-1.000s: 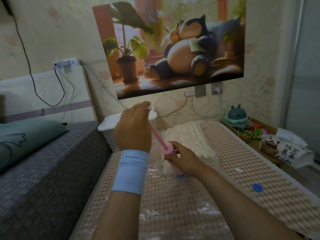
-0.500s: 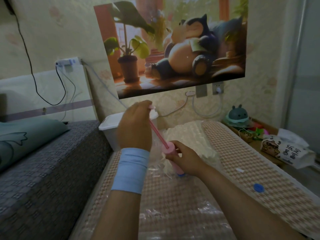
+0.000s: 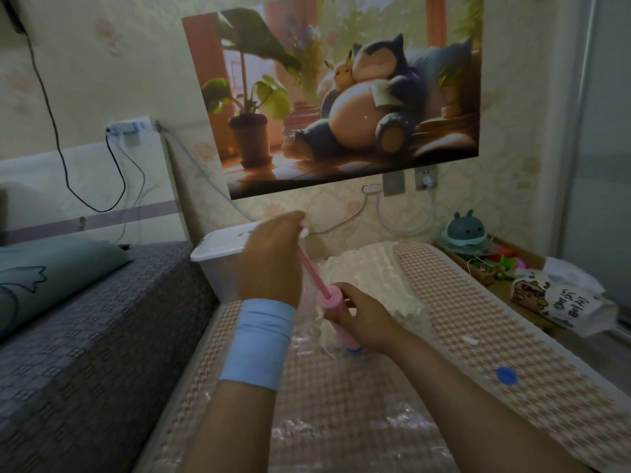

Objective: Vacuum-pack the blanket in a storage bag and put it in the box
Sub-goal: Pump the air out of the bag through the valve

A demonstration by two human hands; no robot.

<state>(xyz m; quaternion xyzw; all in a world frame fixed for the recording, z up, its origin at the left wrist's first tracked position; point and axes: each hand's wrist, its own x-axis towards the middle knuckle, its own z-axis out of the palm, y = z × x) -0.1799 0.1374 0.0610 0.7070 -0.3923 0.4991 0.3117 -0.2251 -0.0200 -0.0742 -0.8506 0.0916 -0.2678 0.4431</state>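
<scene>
A clear storage bag lies flat on the checked mat, with the white blanket crumpled inside its far end. A pink hand pump stands tilted on the bag's blue valve. My right hand grips the pump's barrel. My left hand, with a blue wristband, grips the handle at the top of the pulled-out pink rod. A white lidded box stands behind my left hand.
A grey bed with a teal pillow lies to the left. A blue valve cap rests on the mat at the right. A side table holds a teal toy and a tissue pack. Cables hang along the wall.
My left hand has drawn the pump handle slightly up and away, so a little more of the rod shows. My right hand stays on the barrel.
</scene>
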